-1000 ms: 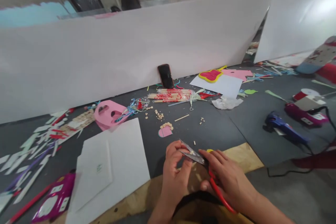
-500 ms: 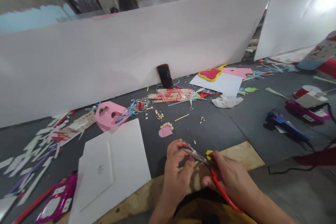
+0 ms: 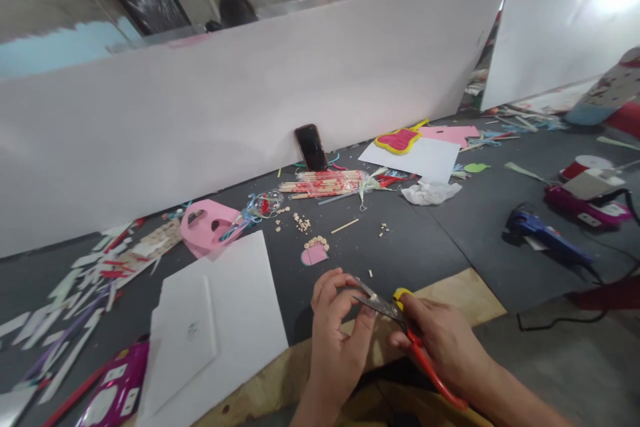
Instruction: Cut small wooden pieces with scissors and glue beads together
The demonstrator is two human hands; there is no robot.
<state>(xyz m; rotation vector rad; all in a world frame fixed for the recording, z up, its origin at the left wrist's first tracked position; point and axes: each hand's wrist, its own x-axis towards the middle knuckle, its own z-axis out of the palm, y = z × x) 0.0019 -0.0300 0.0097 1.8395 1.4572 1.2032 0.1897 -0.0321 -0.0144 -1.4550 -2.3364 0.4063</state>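
My right hand (image 3: pixel 443 337) grips a pair of scissors (image 3: pixel 384 307) with red and yellow handles, the blades parted and pointing left. A small pale piece (image 3: pixel 373 297) shows between the blades. Curled around the blade end, my left hand (image 3: pixel 337 340) has its thumb and fingertips close together; what they pinch is partly hidden. Just beyond the hands lies a pink rounded cutout (image 3: pixel 314 254) edged on top with small wooden discs. A short pale bit (image 3: pixel 371 273) rests near the scissor tips, and a thin wooden stick (image 3: pixel 345 226) lies farther off.
White sheets (image 3: pixel 230 320) and a purple device (image 3: pixel 117 387) lie left. Behind are a pink cutout (image 3: pixel 205 223), a phone (image 3: pixel 311 147), bundled sticks (image 3: pixel 325 183) and crumpled tissue (image 3: pixel 431 192). A blue glue gun (image 3: pixel 547 237) lies right. A white partition (image 3: pixel 200 113) borders the table.
The scissors' blades look slightly wider apart, and more of the yellow handle shows by my right hand. The whole view has shifted a little; the things on the table lie as before.
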